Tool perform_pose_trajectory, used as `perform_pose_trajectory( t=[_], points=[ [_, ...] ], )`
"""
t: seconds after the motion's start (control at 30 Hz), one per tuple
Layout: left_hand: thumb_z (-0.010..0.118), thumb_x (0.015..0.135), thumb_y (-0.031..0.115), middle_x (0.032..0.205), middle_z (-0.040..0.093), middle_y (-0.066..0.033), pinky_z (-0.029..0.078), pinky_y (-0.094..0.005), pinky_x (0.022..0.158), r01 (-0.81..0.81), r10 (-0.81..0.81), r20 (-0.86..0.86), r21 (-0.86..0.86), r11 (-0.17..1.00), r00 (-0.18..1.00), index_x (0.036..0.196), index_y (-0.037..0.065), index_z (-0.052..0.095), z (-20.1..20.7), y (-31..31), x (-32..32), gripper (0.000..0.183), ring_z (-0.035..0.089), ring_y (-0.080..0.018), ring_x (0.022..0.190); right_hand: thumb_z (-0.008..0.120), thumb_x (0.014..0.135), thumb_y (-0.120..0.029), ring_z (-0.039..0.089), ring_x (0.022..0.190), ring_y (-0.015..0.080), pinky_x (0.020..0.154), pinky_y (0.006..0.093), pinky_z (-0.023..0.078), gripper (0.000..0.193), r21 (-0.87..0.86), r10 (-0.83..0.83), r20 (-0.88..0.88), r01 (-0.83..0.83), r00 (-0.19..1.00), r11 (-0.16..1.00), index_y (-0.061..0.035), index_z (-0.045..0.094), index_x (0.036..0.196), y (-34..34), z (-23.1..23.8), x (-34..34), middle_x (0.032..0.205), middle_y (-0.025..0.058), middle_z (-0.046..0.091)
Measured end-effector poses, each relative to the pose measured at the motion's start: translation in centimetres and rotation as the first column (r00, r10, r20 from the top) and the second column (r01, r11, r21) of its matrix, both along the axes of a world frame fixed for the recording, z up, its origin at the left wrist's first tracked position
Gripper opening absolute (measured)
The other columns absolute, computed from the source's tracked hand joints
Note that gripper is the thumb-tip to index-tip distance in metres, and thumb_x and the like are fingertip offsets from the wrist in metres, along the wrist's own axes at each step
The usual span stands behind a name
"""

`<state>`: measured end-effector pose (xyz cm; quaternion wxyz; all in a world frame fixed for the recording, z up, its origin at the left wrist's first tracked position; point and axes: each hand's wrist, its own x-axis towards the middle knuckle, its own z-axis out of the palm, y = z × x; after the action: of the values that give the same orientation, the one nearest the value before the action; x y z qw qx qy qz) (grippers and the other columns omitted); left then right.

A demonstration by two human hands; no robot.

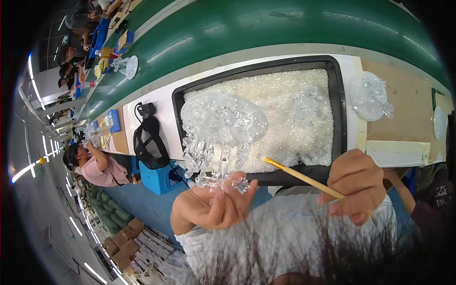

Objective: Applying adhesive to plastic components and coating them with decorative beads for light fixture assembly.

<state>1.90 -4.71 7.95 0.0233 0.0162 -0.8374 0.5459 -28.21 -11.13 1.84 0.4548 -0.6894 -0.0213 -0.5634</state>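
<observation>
Workshop with a glossy green belt (pixel 285 28) running past the far edge of the tabletop (pixel 164 97), lights strung way off to the left. Left hand (pixel 216 204) first: palm up near the tray's near edge, fingers curled in on the narrow, fiddly end of a clear ornament (pixel 225 118), so that grip is pretty much closed. Long axis goes from the fingers away toward the far edge, and the broad round part sits out over the left half of the tray; can't tell if it touches anything underneath. Right hand (pixel 356 187) is off by the tray's near right corner, fist closed round the wooden handle of a brush (pixel 308 180). Brush slants up and left, bristles aimed at the ornament's near right side with a gap showing, though depth's hard to judge. So the left hand has the ornament, and only the brush tip gets close from the right. Around that: black tray (pixel 337 114) full of clear granules (pixel 285 109), another clear round piece (pixel 370 97) past its right edge, black bag (pixel 149 145) past its left.
</observation>
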Motion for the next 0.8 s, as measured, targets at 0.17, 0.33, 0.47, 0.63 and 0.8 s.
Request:
perform_pose_trajectory(
  t=[0.17, 0.33, 0.47, 0.63, 0.8],
  points=[
    [0.073, 0.088, 0.022, 0.081, 0.048, 0.0038, 0.045, -0.0235, 0.074, 0.026, -0.024, 0.045, -0.056, 0.998, 0.999, 0.109, 0.015, 0.069, 0.5, -0.1, -0.1, 0.023, 0.049, -0.0091, 0.079, 0.045, 0.103, -0.033, 0.057, 0.049, 0.0195, 0.040, 0.0272, 0.044, 0.043, 0.004, 0.017, 0.014, -0.017, 1.000, 1.000, -0.0011, 0.071, 0.090, -0.1, -0.3, -0.1, 0.071, 0.0119, 0.067],
    [0.072, 0.089, 0.021, 0.083, 0.047, 0.0022, 0.046, -0.0258, 0.076, 0.079, -0.071, 0.113, -0.071, 0.994, 0.991, 0.107, 0.013, 0.069, 0.9, -0.6, -0.5, 0.020, 0.048, -0.0108, 0.079, 0.041, 0.105, -0.032, 0.055, 0.045, 0.0176, 0.036, 0.0262, 0.040, 0.045, 0.036, -0.065, 0.083, 0.062, 0.994, 0.997, -0.0015, 0.069, 0.087, 0.2, -0.7, -0.1, 0.069, 0.0113, 0.067],
    [0.072, 0.088, 0.020, 0.082, 0.046, 0.0015, 0.047, -0.0266, 0.075, 0.103, -0.095, 0.146, -0.048, 0.994, 0.985, 0.106, 0.012, 0.069, 1.6, -0.9, -1.1, 0.020, 0.048, -0.0118, 0.078, 0.040, 0.105, -0.032, 0.056, 0.046, 0.0165, 0.036, 0.0257, 0.040, 0.045, 0.024, -0.069, 0.058, 0.068, 0.996, 0.997, -0.0016, 0.068, 0.086, 0.1, -0.3, -0.5, 0.068, 0.0109, 0.067],
    [0.072, 0.088, 0.021, 0.081, 0.046, 0.0007, 0.048, -0.0279, 0.074, 0.130, -0.125, 0.187, -0.017, 0.991, 0.974, 0.103, 0.009, 0.069, 2.0, -1.2, -1.5, 0.020, 0.049, -0.0122, 0.076, 0.039, 0.105, -0.034, 0.055, 0.045, 0.0166, 0.036, 0.0258, 0.040, 0.047, 0.076, -0.134, 0.051, 0.130, 0.990, 0.989, -0.0018, 0.068, 0.088, 0.5, -0.3, -0.4, 0.066, 0.0098, 0.066],
    [0.072, 0.088, 0.022, 0.082, 0.046, 0.0005, 0.047, -0.0279, 0.072, 0.185, -0.166, 0.209, -0.074, 0.980, 0.964, 0.103, 0.008, 0.068, 2.2, -1.5, -1.8, 0.021, 0.049, -0.0124, 0.076, 0.041, 0.105, -0.032, 0.055, 0.047, 0.0179, 0.037, 0.0268, 0.039, 0.044, -0.032, -0.158, -0.036, 0.157, 0.987, 0.987, -0.0001, 0.068, 0.090, -0.1, 1.1, 0.6, 0.066, 0.0087, 0.064]
  ],
)
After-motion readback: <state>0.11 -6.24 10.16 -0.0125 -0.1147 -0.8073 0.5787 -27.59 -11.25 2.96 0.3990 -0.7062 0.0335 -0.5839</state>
